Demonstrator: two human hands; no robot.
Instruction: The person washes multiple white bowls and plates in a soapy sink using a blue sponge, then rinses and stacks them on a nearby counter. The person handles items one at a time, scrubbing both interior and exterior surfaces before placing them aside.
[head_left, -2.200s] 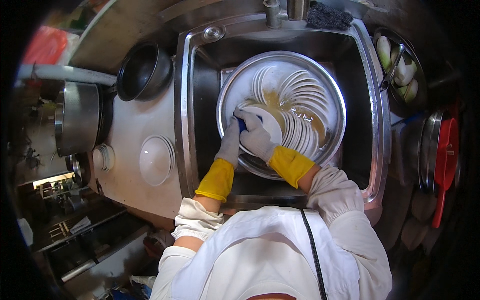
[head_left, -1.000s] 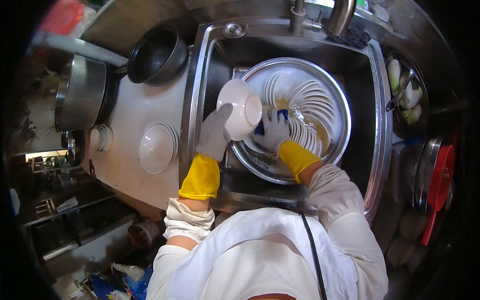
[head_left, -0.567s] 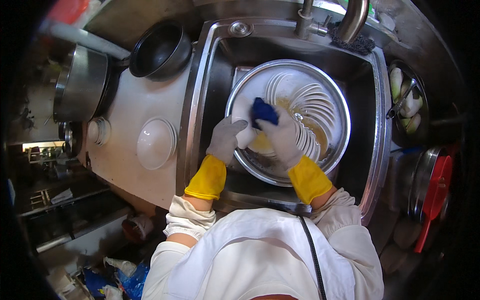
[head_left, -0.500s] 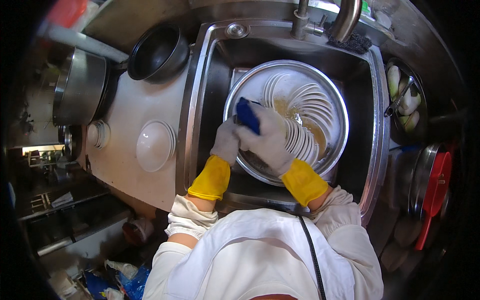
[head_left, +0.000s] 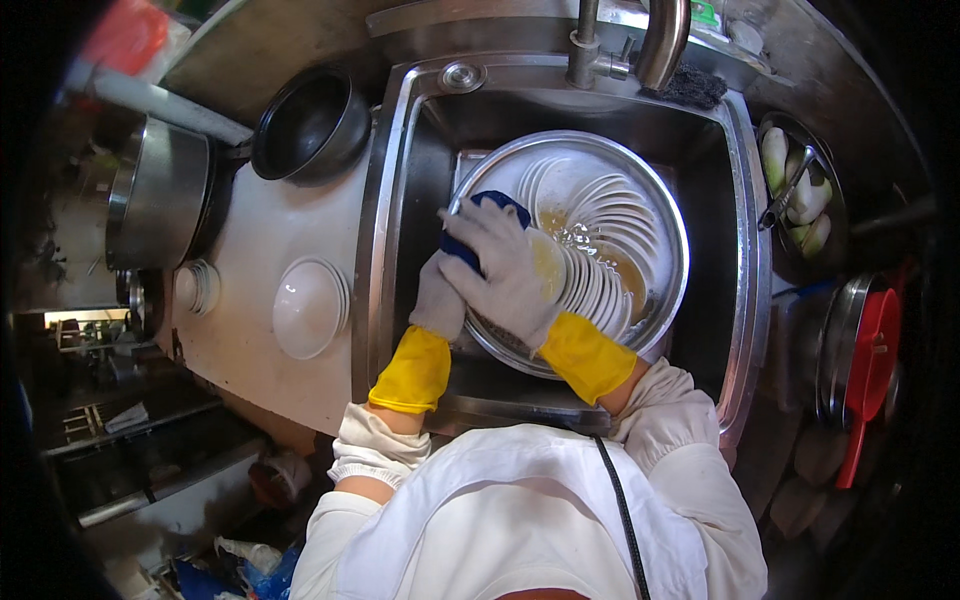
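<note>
A dark blue cloth [head_left: 508,207] is bunched under my right hand [head_left: 505,268], whose gloved fingers spread over it and press it from above. Below and to the left is my left hand [head_left: 437,298], close against the right; its fingers are hidden, so what it holds does not show. Both gloves are pale grey with yellow cuffs. Under the hands, a large round metal basin [head_left: 686,270] stands in the sink. White plates [head_left: 612,205] overlap on edge in a ring inside it, with suds and yellowish liquid around them.
Stacked white bowls [head_left: 312,305] and a black bowl [head_left: 312,125] stand on the left counter, near a large metal pot [head_left: 160,190]. A faucet [head_left: 664,45] overhangs the sink's far rim. At right are a pan of pale vegetables [head_left: 800,195] and a red strainer [head_left: 872,355].
My right hand has shifted slightly left and turned over the blue cloth, its fingers now spread across it. My left hand has moved a little down and left. The whole view has shifted slightly.
</note>
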